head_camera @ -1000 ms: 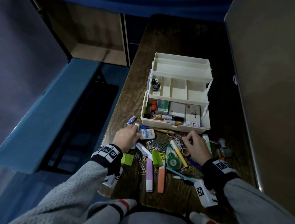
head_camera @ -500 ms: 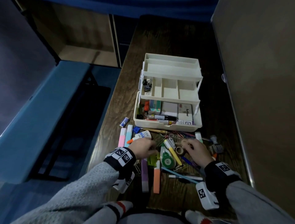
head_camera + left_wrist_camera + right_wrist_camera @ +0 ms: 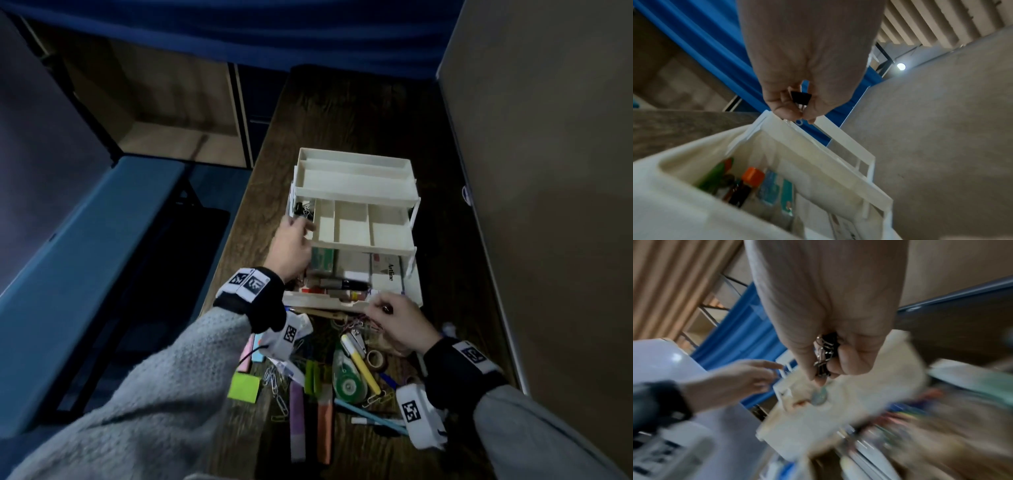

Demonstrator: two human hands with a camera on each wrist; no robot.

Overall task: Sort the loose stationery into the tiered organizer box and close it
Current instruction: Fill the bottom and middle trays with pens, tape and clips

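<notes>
The cream tiered organizer box [image 3: 356,245] stands open on the wooden table, its trays stepped back. My left hand [image 3: 301,226] hovers at the left end of the middle tray, above the compartment holding black binder clips [image 3: 305,209]. In the left wrist view this left hand [image 3: 803,113] pinches a black binder clip [image 3: 800,97] over the tray rim. My right hand [image 3: 380,306] is at the front edge of the bottom bin. The right wrist view shows the right hand [image 3: 824,374] curled round several black binder clips [image 3: 825,352].
Loose stationery lies in front of the box: a purple highlighter [image 3: 297,421], an orange highlighter [image 3: 324,425], a green correction tape [image 3: 347,380], a yellow pen [image 3: 361,365], green sticky notes [image 3: 244,385], paper clips [image 3: 277,387]. A beige wall runs along the right, the table edge along the left.
My left hand has risen from the pile to the middle tray's left compartment. My right hand has lifted from the pile to the box's front edge.
</notes>
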